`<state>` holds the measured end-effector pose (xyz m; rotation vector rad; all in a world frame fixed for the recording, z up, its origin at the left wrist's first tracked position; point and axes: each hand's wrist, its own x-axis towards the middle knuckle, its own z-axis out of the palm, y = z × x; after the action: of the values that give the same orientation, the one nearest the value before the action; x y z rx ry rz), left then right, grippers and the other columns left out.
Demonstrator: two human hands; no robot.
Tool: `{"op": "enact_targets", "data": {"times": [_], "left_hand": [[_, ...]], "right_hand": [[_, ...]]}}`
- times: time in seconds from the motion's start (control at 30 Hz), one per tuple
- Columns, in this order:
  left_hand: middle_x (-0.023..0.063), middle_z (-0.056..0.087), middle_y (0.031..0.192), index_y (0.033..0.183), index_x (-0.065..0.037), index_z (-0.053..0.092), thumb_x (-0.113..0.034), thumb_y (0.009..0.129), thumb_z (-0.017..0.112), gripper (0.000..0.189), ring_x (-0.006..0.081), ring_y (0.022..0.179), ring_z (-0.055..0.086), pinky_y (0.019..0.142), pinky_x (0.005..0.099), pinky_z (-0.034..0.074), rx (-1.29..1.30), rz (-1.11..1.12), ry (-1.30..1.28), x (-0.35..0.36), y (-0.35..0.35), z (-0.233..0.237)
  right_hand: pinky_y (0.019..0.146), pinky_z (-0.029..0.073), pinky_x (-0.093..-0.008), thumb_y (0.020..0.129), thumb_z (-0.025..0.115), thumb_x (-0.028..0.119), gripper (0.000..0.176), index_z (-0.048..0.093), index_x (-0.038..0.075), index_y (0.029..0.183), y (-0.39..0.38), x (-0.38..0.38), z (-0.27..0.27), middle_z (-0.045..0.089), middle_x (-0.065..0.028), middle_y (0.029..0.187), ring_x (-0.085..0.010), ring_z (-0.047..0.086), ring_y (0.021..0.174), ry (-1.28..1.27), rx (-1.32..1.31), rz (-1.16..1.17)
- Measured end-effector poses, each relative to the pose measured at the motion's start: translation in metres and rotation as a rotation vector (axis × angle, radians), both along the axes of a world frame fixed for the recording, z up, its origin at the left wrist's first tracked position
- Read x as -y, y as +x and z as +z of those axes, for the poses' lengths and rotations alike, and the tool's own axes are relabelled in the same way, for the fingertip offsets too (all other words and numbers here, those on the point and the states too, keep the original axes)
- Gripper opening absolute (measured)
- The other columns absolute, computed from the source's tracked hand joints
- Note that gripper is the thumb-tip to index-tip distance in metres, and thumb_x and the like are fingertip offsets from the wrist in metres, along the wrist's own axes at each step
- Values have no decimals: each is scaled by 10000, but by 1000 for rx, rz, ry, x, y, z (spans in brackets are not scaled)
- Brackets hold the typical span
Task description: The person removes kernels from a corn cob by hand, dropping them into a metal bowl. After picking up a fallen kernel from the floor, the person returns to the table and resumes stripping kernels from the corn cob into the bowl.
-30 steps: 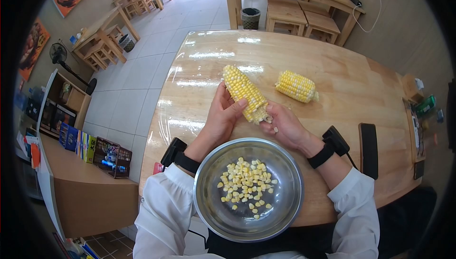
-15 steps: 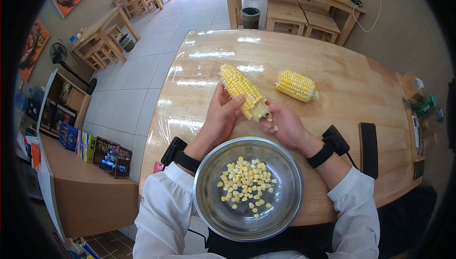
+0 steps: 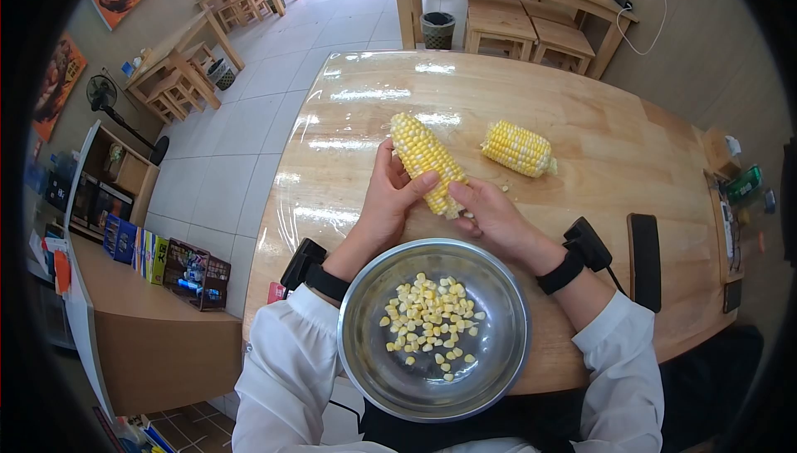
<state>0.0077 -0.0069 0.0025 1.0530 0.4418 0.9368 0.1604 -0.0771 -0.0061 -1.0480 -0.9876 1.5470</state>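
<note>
White sleeves [image 3: 282, 362]; black wristbands [image 3: 558, 274] with boxy devices [image 3: 588, 244].

Glossy light-wood desk [image 3: 598, 121] with a rounded far-left corner, glare patches along its far-left part. A short yellow corn piece [image 3: 518, 149] lies on its side at mid-desk toward the far side, and a round steel bowl [image 3: 498, 353] sits at the near edge, centre, holding a loose pile of yellow kernels [image 3: 427, 320]. A flat black slab [image 3: 644, 262] lies near-right, well apart from the bowl; a small box [image 3: 716, 152] and a green packet [image 3: 741, 185] sit at the far-right edge, too small to identify, and a small red item [image 3: 276, 293] is at the near-left edge.
</note>
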Motion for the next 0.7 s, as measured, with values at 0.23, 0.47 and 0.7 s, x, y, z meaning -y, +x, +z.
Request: {"op": "enact_targets", "data": {"times": [0.23, 0.47, 0.7], "left_hand": [[127, 477, 1160, 1289, -49, 261, -108, 800, 667, 638, 211, 1089, 495, 935, 348, 420, -12, -21, -37, -1, -1, 0], [128, 474, 1165, 1282, -53, 276, -105, 795, 671, 629, 216, 1087, 496, 927, 350, 427, -18, -1, -41, 1, 0, 4], [129, 483, 1158, 1282, -54, 274, -100, 776, 689, 655, 217, 1084, 502, 923, 348, 430, 10, 4, -56, 1, 0, 4]], "right_hand": [[415, 244, -169, 904, 491, 320, 265, 511, 56, 920, 1, -1, 2, 444, 46, 614, -19, 363, 492, 4, -49, 14], [417, 257, -166, 898, 522, 377, 317, 494, 65, 940, 1, 0, 4, 432, 51, 627, -17, 360, 494, -54, 7, 36], [420, 258, -160, 890, 533, 370, 314, 493, 67, 960, -1, 0, 5, 439, 47, 645, -13, 357, 497, -15, -15, 20]]}}
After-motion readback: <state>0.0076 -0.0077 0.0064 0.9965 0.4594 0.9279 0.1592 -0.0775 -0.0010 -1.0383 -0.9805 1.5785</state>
